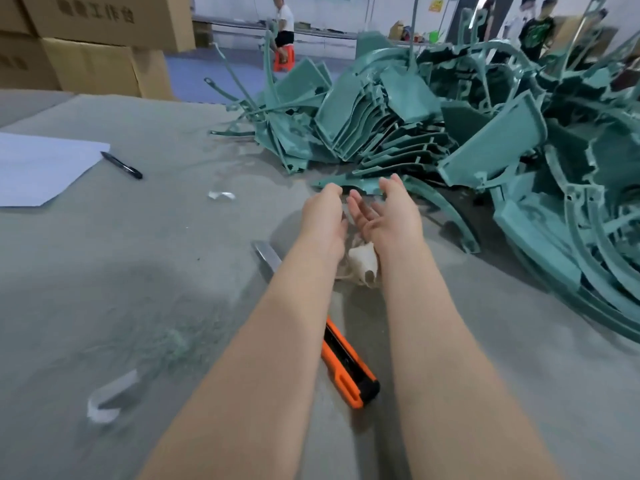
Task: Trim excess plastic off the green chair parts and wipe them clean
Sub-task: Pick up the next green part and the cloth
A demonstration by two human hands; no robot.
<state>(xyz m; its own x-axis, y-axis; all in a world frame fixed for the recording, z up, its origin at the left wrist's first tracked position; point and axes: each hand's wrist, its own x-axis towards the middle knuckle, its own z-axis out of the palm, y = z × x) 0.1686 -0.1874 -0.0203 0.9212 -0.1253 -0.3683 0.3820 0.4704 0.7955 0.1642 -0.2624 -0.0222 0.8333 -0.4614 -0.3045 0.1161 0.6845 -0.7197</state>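
Observation:
A big heap of green chair parts (485,133) fills the right and far side of the grey table (138,271). Both arms stretch forward toward a curved green part (450,216) at the heap's near edge. My left hand (323,213) is loosely curled, knuckles up, holding nothing. Beside it my right hand (388,209) is open, palm turned inward, fingers straight, close to the curved part without gripping it. An orange and black utility knife (349,368) lies on the table under my left forearm, its blade (266,254) extended. A crumpled white rag (362,265) lies between my forearms.
White paper (38,168) and a black pen (121,164) lie at the far left. Scraps of white tape (107,400) and green shavings (173,341) litter the table. Cardboard boxes (97,39) stand behind the table. People stand and sit in the background.

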